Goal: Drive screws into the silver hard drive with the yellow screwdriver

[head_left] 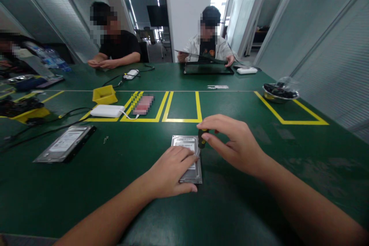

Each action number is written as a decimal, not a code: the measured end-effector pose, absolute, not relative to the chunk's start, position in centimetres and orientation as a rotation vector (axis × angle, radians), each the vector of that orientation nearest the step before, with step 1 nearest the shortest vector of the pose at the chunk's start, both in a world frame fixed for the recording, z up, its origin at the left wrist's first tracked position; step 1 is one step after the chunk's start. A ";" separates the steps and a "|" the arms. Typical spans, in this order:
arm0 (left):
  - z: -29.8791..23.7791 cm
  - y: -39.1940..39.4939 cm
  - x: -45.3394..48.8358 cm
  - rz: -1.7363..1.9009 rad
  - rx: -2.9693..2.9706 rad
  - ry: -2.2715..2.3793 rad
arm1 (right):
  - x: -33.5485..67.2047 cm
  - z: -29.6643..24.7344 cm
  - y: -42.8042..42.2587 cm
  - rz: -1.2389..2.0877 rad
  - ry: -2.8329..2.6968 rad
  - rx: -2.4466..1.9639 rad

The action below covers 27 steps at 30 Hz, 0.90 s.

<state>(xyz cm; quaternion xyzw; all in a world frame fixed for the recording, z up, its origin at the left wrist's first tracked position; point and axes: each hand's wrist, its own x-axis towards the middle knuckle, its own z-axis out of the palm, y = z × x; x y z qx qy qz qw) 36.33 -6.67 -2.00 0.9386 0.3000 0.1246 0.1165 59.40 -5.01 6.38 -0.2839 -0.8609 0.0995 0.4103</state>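
Note:
A silver hard drive (184, 143) lies flat on the green table (230, 207) in front of me. My left hand (171, 171) rests on top of it, fingers flat and pressing it down. My right hand (235, 142) is pinched round a small screwdriver (201, 138) with a black and yellow handle. The screwdriver stands upright at the drive's right edge. Its tip is hidden by my fingers.
A second hard drive (65, 144) lies at the left, next to black cables. A white power bank (106, 110), a yellow tray (104, 94) and yellow tape boxes (183, 120) lie further back. A metal bowl (279, 93) sits far right. Two people sit opposite, one holding a laptop (207, 68).

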 end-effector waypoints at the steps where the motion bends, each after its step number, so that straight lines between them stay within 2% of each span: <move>1: -2.0 -6.7 36.3 0.369 2.748 0.877 | 59.4 6.4 -5.0 0.258 -2.166 -0.714; 27: -2.1 -6.7 36.3 0.392 2.764 0.870 | 59.5 6.4 -4.7 0.291 -2.247 -0.699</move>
